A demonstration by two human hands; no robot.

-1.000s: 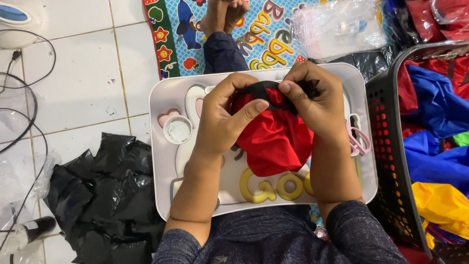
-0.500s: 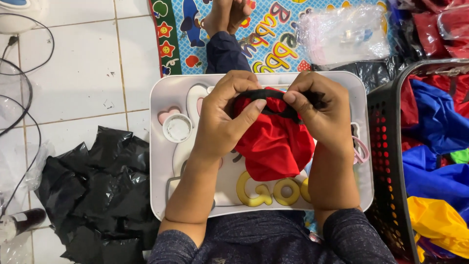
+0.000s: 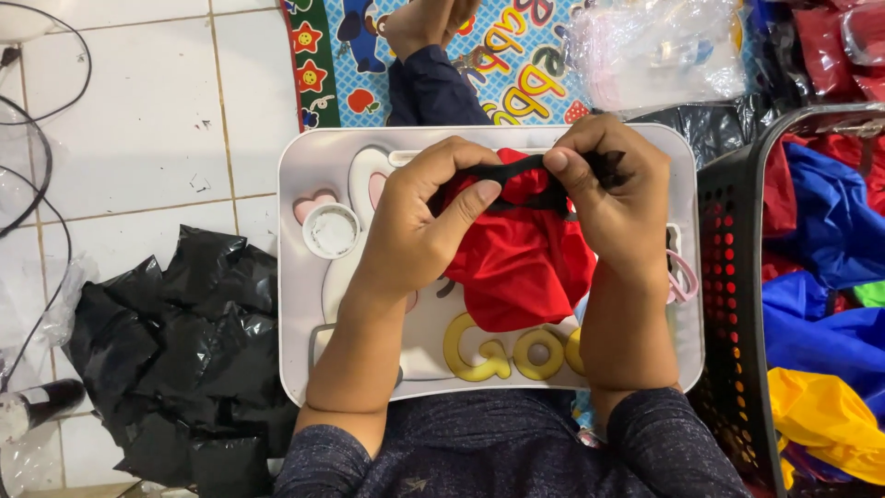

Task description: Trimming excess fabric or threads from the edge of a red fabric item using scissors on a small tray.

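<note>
Nearest us, our two dark sleeves lead up over a white lap tray, which serves as our bench. Above it we hold one red cloth, bunched and hanging in soft folds, with one black band running along its top edge. Our left hand curls closed, thumb and fingers pinching the band at its left end; our right hand pinches the band's right end the same way. One round white lid sits on the tray. To the left lies a heap of black plastic bags; to the right, one black basket of coloured cloth. Beyond lies a bright printed mat.
</note>
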